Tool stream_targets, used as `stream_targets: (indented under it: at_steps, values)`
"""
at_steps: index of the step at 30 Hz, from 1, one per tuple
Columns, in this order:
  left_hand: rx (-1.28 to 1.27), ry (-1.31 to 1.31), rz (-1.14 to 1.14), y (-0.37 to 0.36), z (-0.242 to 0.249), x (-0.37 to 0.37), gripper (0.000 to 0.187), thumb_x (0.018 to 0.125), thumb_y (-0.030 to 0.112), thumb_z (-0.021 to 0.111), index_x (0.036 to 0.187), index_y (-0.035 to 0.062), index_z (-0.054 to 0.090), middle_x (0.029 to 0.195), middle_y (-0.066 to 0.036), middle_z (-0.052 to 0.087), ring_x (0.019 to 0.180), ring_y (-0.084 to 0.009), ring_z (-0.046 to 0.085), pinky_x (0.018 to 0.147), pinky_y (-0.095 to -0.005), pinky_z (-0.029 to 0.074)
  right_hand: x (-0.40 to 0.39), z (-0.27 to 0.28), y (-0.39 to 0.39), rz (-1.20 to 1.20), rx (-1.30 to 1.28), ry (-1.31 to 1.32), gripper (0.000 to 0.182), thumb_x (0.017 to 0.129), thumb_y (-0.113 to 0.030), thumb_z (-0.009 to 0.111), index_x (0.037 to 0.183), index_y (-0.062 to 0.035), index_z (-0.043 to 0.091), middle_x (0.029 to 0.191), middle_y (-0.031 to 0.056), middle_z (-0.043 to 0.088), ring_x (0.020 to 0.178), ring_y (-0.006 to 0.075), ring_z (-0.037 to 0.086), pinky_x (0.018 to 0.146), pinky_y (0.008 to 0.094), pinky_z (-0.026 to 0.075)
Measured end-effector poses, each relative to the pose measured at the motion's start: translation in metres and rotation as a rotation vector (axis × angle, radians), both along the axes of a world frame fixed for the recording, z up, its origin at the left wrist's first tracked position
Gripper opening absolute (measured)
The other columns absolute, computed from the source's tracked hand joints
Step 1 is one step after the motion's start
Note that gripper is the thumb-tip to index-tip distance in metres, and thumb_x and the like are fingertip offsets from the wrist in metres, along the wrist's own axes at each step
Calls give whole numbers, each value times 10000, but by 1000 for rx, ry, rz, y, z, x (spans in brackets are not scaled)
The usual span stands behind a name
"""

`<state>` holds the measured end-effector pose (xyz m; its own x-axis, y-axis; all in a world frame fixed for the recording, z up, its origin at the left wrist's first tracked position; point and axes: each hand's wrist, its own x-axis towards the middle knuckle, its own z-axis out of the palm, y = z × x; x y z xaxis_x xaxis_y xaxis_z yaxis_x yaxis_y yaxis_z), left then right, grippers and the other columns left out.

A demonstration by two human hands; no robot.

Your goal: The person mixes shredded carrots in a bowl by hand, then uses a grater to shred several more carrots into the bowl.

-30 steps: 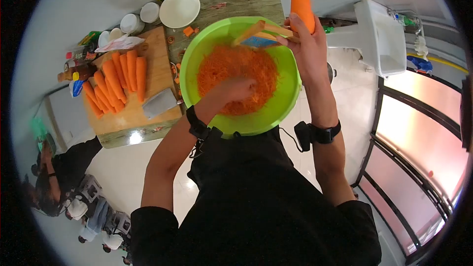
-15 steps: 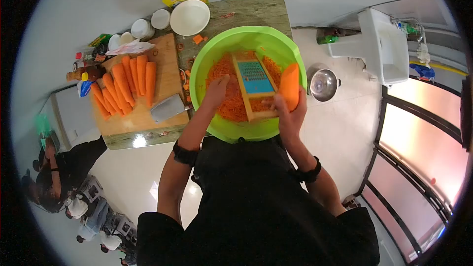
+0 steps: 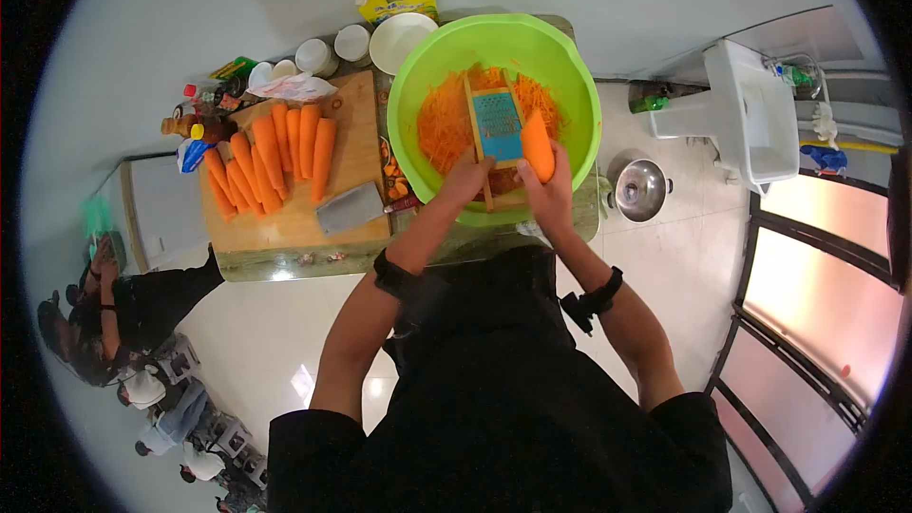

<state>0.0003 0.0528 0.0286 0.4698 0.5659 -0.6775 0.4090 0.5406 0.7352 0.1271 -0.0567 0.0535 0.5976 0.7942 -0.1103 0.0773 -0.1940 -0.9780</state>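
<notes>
A big green bowl (image 3: 579, 104) full of shredded carrot (image 3: 442, 119) stands on the table in front of me. Across it lies a wooden grater (image 3: 496, 128) with a blue blade. My left hand (image 3: 465, 178) grips the grater's near end. My right hand (image 3: 548, 192) holds a peeled carrot (image 3: 537, 144) against the grater's right edge.
Left of the bowl a wooden board (image 3: 356, 133) carries several peeled carrots (image 3: 271, 157) and a cleaver (image 3: 349, 209). White bowls (image 3: 401, 35), cups, bottles and a yellow packet stand at the back. A metal pot (image 3: 638, 190) sits on the floor at right, near a white sink (image 3: 760, 114). People sit at lower left.
My right hand brought the carrot and grater down from above the bowl's far rim. The grater now rests across the bowl, and my left hand left the shreds and took the grater's near end.
</notes>
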Motion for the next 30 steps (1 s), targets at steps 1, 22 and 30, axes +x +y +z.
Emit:
stream_targets:
  at_steps: [1,22,30]
  values:
    - [22,-55,-118,2,-3,-2,341,975,202,513,1272,35,526,1114,-85,622,996,-237,602,942,-452,465,4,4,4,44,-3,124,404,929,-147,658,1249,8,465,978,59,582,825,117,597,755,291,509]
    - [-304,-325,-158,7,-36,-1,255,905,181,656,1129,85,581,821,-47,601,695,-186,599,654,-378,537,25,80,66,749,-534,-654,409,805,-360,672,1027,-31,577,843,265,656,832,444,650,726,521,517]
    - [-342,-285,-207,6,-7,-2,271,867,221,711,1097,100,632,802,-36,616,645,-154,584,562,-338,501,8,70,78,599,-558,-881,353,777,-327,658,946,-21,613,747,247,647,742,435,650,683,515,525]
